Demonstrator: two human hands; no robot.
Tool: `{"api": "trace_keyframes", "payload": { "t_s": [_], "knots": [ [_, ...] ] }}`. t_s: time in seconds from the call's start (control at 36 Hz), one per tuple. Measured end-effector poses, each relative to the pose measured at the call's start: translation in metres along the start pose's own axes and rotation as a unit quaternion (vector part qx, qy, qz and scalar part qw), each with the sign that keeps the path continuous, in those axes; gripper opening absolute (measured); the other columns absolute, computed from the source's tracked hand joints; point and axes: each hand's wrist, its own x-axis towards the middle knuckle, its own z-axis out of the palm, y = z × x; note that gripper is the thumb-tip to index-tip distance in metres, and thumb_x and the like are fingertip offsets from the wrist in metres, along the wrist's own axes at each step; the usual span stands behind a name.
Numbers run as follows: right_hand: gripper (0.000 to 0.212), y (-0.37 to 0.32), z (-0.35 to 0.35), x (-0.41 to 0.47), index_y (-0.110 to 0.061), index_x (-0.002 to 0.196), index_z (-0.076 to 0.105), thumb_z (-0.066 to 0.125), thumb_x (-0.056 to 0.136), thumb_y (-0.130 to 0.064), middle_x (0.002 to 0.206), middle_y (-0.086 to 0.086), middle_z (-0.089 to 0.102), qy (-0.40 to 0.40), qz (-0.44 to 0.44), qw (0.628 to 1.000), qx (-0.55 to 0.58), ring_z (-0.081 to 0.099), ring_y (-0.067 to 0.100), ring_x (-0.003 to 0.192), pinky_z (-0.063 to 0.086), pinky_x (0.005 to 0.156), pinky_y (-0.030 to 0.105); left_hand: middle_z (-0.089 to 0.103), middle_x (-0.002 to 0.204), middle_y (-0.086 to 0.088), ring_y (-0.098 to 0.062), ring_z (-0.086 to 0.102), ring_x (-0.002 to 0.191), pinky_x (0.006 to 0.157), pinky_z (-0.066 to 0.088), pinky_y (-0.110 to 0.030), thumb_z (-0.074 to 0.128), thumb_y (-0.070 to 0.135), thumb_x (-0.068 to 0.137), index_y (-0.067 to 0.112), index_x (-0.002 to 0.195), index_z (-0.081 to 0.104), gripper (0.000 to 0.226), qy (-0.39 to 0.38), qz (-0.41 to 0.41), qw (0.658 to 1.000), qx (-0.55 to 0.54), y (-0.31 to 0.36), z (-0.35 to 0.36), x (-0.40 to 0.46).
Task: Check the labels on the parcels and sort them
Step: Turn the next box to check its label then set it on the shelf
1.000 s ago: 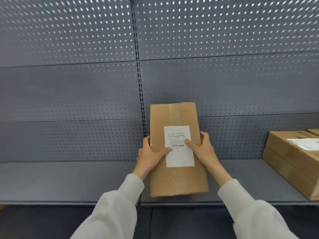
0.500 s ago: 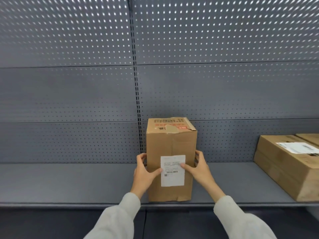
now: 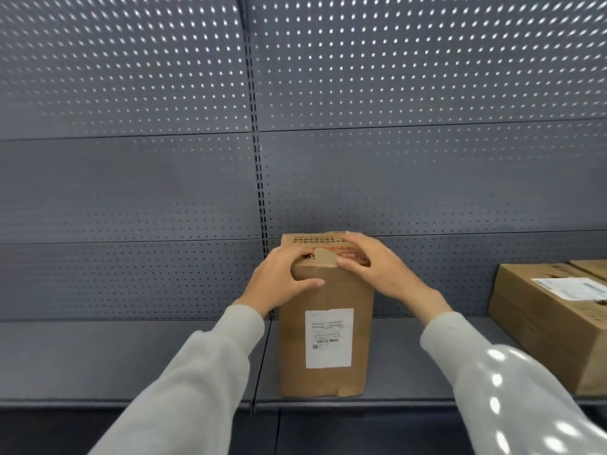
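A tall brown cardboard parcel (image 3: 325, 379) stands upright on the grey metal shelf (image 3: 131, 359), near its front edge. A white label with a barcode (image 3: 329, 338) faces me on the parcel's front. My left hand (image 3: 279, 280) grips the parcel's top left corner, thumb across the front. My right hand (image 3: 374, 267) lies over the top right edge, fingers curled on the printed top flap. Part of the top is hidden under both hands.
A larger brown box (image 3: 551, 326) with a white label on top sits on the shelf at the far right. Behind the shelf rises a grey perforated back panel (image 3: 164, 192). A slotted upright (image 3: 261, 198) runs down behind the parcel.
The parcel went from tilted towards me to standing upright on the shelf. Both hands slid up from its sides beside the label to its top corners.
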Motion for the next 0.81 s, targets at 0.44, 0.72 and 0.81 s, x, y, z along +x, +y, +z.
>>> {"api": "trace_keyframes", "payload": {
  "t_s": [0.44,0.72,0.81],
  "knots": [
    [0.068,0.006,0.004,0.006,-0.035,0.143,0.055,0.063,0.085,-0.070,0.147,-0.010,0.055,-0.032,0.013,0.999,-0.041,0.048,0.012,0.135,0.040,0.112,0.037,0.057,0.144,0.021,-0.005,0.043,0.138,0.109,0.043,-0.042,0.068,0.078,0.076,0.040,0.139,0.058,0.075,0.014,0.003,1.000,0.021,-0.005,0.007,0.005],
    [0.059,0.003,-0.003,0.010,-0.029,0.150,0.045,0.052,0.099,-0.057,0.152,-0.003,0.047,0.073,0.157,0.957,0.232,0.044,0.017,0.138,0.040,0.105,0.034,0.042,0.157,0.009,-0.014,0.039,0.143,0.117,0.037,-0.043,0.054,0.069,0.094,0.036,0.151,0.043,0.067,0.048,-0.186,0.939,-0.284,-0.004,-0.001,0.008],
    [0.070,0.011,0.003,0.013,-0.024,0.154,0.039,0.059,0.095,-0.057,0.150,0.003,0.049,0.038,0.285,0.907,0.307,0.051,0.028,0.130,0.049,0.097,0.047,0.047,0.151,-0.001,-0.022,0.050,0.131,0.109,0.044,-0.043,0.063,0.062,0.092,0.026,0.154,0.035,0.077,-0.009,-0.321,0.880,-0.350,-0.004,-0.005,0.011]
  ]
}}
